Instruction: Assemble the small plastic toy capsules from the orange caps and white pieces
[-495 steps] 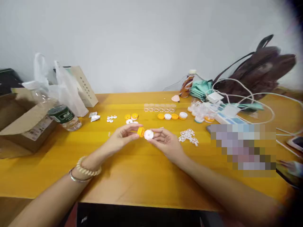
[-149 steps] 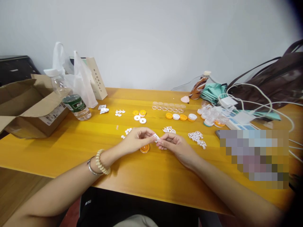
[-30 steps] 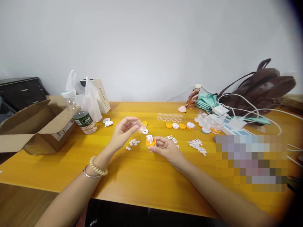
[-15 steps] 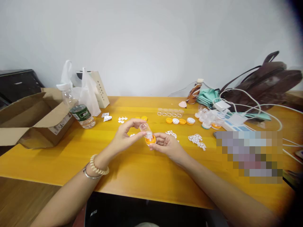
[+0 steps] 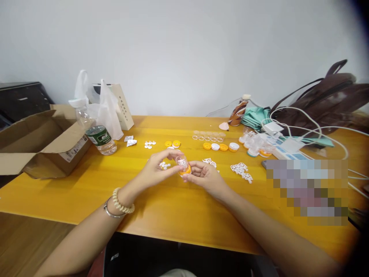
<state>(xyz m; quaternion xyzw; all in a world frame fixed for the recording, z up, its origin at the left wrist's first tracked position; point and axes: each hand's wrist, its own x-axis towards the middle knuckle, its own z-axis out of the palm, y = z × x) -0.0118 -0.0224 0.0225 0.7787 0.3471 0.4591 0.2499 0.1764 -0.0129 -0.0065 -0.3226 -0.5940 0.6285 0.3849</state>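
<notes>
Between thumb and fingers, my left hand [image 5: 161,167] grips a clear plastic cup [image 5: 180,158] from above. My right hand [image 5: 203,174] holds an orange round base [image 5: 186,171] by its right side. The cup is down over the base, with small white parts [image 5: 182,162] showing through its wall. Whether cup and base are locked together I cannot tell. Small white round pieces [image 5: 165,165] lie just behind my left hand, and flat white lattice pieces [image 5: 210,162] behind my right. Two yellow discs [image 5: 172,144] are farther back.
A row of clear cups [image 5: 209,136] stands behind orange and white discs [image 5: 215,146]. More lattice pieces [image 5: 241,169] and finished-looking capped cups [image 5: 253,143] lie right, near cables [image 5: 314,130] and a bag [image 5: 323,100]. At left are a cardboard box [image 5: 52,154] and a water bottle [image 5: 100,139].
My left hand has brought the tilted clear cup down onto the orange base. Both hands remain close together, and the view has shifted slightly.
</notes>
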